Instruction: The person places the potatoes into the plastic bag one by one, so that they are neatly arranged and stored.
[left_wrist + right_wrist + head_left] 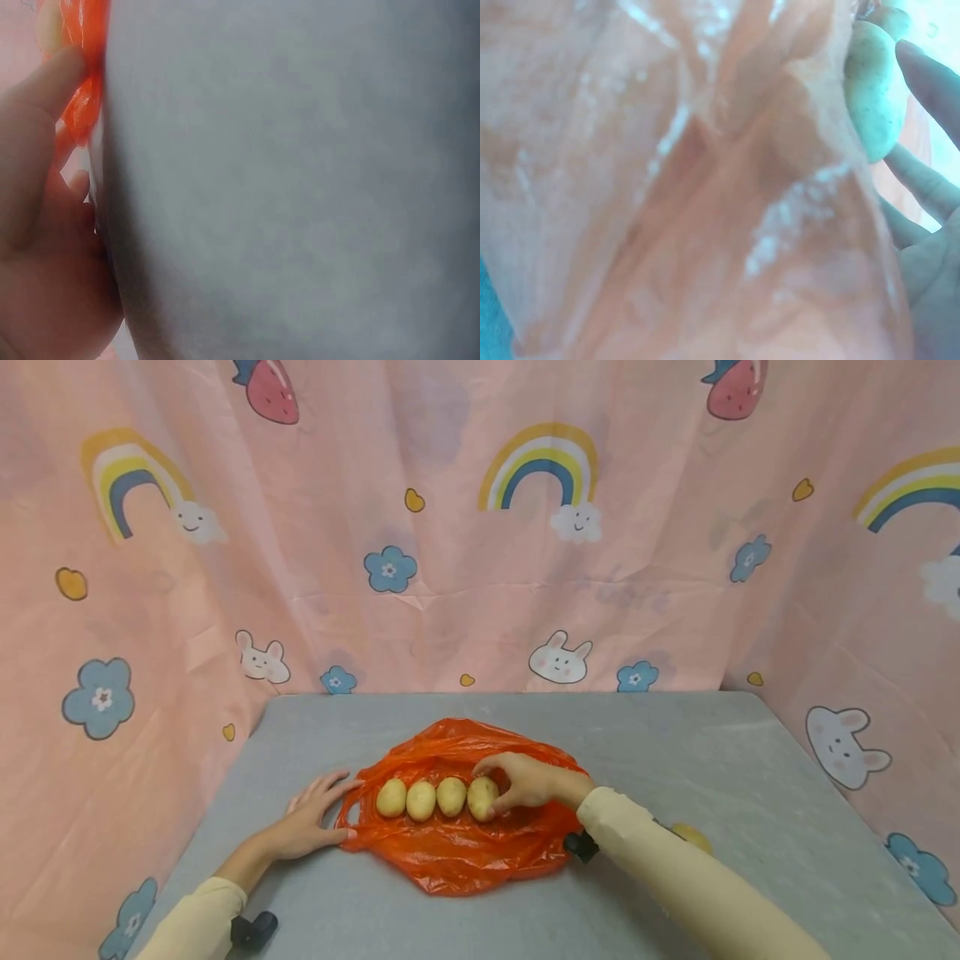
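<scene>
An orange-red plastic bag [457, 860] lies spread flat on the table. Several pale yellow potatoes [421, 800] sit on it in a row, side by side. My right hand [528, 779] holds the rightmost potato [482, 797] between thumb and fingers, at the end of that row. In the right wrist view, this potato [874, 94] shows beside the fingers, with bag film filling much of the picture. At the bag's left end, my left hand [311, 821] rests with spread fingers, thumb and fingertips touching the handle part [86, 97].
Another potato [691, 837] lies on the grey table [645, 735] to the right, partly hidden behind my right forearm. Pink patterned cloth [465, 610] hangs behind the table and along both sides. A small black device [253, 931] is strapped to each wrist.
</scene>
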A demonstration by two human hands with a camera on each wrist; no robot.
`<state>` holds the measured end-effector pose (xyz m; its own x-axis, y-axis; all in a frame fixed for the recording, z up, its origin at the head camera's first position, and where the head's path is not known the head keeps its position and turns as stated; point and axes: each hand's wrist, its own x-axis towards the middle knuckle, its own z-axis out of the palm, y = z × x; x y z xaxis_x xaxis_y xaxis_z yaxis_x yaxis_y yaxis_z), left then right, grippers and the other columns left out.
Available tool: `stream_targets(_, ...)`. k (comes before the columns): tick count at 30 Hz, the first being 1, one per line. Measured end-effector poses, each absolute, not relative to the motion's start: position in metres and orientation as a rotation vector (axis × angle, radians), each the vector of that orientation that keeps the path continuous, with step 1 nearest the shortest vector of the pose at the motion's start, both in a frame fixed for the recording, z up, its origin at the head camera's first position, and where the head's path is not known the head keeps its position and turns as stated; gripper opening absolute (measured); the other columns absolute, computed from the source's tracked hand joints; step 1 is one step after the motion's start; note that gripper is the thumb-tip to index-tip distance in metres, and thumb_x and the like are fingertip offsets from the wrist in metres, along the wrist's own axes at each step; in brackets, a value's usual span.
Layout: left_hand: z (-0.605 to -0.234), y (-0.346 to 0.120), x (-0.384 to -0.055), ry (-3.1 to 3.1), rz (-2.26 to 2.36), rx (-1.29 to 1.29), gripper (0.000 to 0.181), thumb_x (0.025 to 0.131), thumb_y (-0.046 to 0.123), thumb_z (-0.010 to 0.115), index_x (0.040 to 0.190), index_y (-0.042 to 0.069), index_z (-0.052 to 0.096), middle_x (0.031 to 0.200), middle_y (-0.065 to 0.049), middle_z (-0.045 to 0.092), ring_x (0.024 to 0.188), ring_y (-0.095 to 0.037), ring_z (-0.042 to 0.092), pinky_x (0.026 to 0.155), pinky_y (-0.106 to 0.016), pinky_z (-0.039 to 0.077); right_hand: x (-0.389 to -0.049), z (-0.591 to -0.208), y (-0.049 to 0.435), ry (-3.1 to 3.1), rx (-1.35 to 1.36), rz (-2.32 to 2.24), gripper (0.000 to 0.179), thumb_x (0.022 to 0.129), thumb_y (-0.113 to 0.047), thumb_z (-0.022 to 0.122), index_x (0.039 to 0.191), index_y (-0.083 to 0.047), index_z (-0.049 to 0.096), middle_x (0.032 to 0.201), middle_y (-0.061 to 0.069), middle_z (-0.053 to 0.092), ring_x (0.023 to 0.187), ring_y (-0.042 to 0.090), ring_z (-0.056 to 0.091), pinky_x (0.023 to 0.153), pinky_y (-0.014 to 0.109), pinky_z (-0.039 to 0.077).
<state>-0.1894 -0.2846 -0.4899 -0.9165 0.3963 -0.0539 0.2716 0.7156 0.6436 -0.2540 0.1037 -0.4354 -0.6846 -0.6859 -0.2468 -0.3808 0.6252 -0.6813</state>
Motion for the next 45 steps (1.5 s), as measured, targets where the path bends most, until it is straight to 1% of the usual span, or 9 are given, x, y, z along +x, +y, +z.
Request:
stream_targets(3, -0.49, -0.285, -0.189, 2.735, 0.984, 0.544, 0.074, 0.087, 0.037, 0.076, 0.151, 0.018, 0.046, 0.162, -0.02, 0.028, 0.148, -0.053, 0.014, 0.107, -0.079, 0.007, -0.253, -0.432, 0.106, 2.357, -0.812, -0.846, 0.057, 0.087, -0.021, 0.081, 0.137, -0.005, 0.059, 0.13, 0.01, 0.063, 0.091, 0.018, 0.06, 0.084, 0.032, 0.053)
stream_targets(5, -0.49, -0.285, -0.189, 2.733, 0.985, 0.545, 0.074, 0.087, 0.037, 0.076, 0.151, 0.018, 0.046, 0.162, -0.02, 0.027, 0.148, -0.053, 0.014, 0.107, -0.079, 0.007, -0.253, -0.43, 0.109, 2.36, -0.812, -0.85, 0.055, 0.089, -0.023, 0.079, 0.137, -0.006, 0.059, 0.13, 0.011, 0.063, 0.094, 0.019, 0.062, 0.087, 0.033, 0.054)
stream_targets(11, -0.489, -0.285, -0.189, 2.725, 0.97, 0.523, 0.074, 0.087, 0.038, 0.076, 0.152, 0.018, 0.045, 0.163, -0.02, 0.026, 0.148, -0.053, 0.014, 0.106, -0.08, 0.008, -0.249, -0.427, 0.115, 2.375, -0.811, -0.858, 0.05, 0.096, -0.029, 0.071, 0.139, -0.007, 0.058, 0.137, 0.011, 0.061, 0.115, 0.028, 0.064, 0.1, 0.046, 0.052)
stream_targets(15, -0.489, -0.284, -0.189, 2.717, 0.972, 0.515, 0.074, 0.087, 0.038, 0.076, 0.152, 0.018, 0.045, 0.163, -0.02, 0.026, 0.148, -0.054, 0.014, 0.105, -0.08, 0.009, -0.246, -0.424, 0.121, 2.403, -0.797, -0.87, 0.05, 0.097, -0.031, 0.069, 0.14, -0.01, 0.058, 0.139, 0.01, 0.061, 0.116, 0.029, 0.063, 0.101, 0.048, 0.052)
stream_targets(26, -0.49, -0.285, -0.191, 2.722, 0.987, 0.523, 0.074, 0.087, 0.037, 0.076, 0.151, 0.018, 0.045, 0.163, -0.02, 0.026, 0.148, -0.054, 0.013, 0.106, -0.08, 0.007, -0.236, -0.412, 0.141, 2.464, -0.826, -0.891, 0.051, 0.098, -0.031, 0.067, 0.141, -0.005, 0.056, 0.142, 0.015, 0.059, 0.118, 0.031, 0.06, 0.103, 0.052, 0.05)
stream_targets(30, -0.49, -0.285, -0.19, 2.71, 1.006, 0.534, 0.073, 0.087, 0.036, 0.076, 0.151, 0.016, 0.046, 0.162, -0.021, 0.026, 0.148, -0.054, 0.012, 0.105, -0.081, 0.006, -0.232, -0.409, 0.147, 2.444, -0.833, -0.927, 0.054, 0.099, -0.033, 0.066, 0.142, -0.003, 0.054, 0.143, 0.018, 0.057, 0.122, 0.035, 0.057, 0.105, 0.056, 0.048)
stream_targets(37, -0.489, -0.286, -0.19, 2.709, 1.004, 0.526, 0.073, 0.087, 0.036, 0.076, 0.151, 0.018, 0.045, 0.162, -0.021, 0.025, 0.147, -0.054, 0.013, 0.104, -0.081, 0.008, -0.222, -0.41, 0.161, 2.425, -0.861, -1.045, 0.051, 0.1, -0.029, 0.065, 0.142, -0.003, 0.054, 0.144, 0.02, 0.055, 0.128, 0.041, 0.052, 0.106, 0.059, 0.046)
stream_targets(40, -0.488, -0.286, -0.191, 2.713, 0.984, 0.519, 0.073, 0.088, 0.037, 0.076, 0.152, 0.019, 0.045, 0.163, -0.019, 0.025, 0.148, -0.053, 0.013, 0.105, -0.081, 0.008, -0.219, -0.411, 0.167, 2.428, -0.867, -1.081, 0.05, 0.1, -0.028, 0.064, 0.142, -0.003, 0.054, 0.144, 0.021, 0.055, 0.128, 0.04, 0.053, 0.105, 0.058, 0.047)
stream_targets(45, -0.487, -0.284, -0.189, 2.72, 0.965, 0.52, 0.073, 0.088, 0.037, 0.076, 0.151, 0.02, 0.045, 0.163, -0.019, 0.026, 0.148, -0.053, 0.015, 0.104, -0.081, 0.01, -0.213, -0.412, 0.178, 2.448, -0.833, -1.112, 0.049, 0.1, -0.026, 0.065, 0.141, -0.003, 0.055, 0.14, 0.021, 0.058, 0.112, 0.033, 0.059, 0.092, 0.042, 0.054)
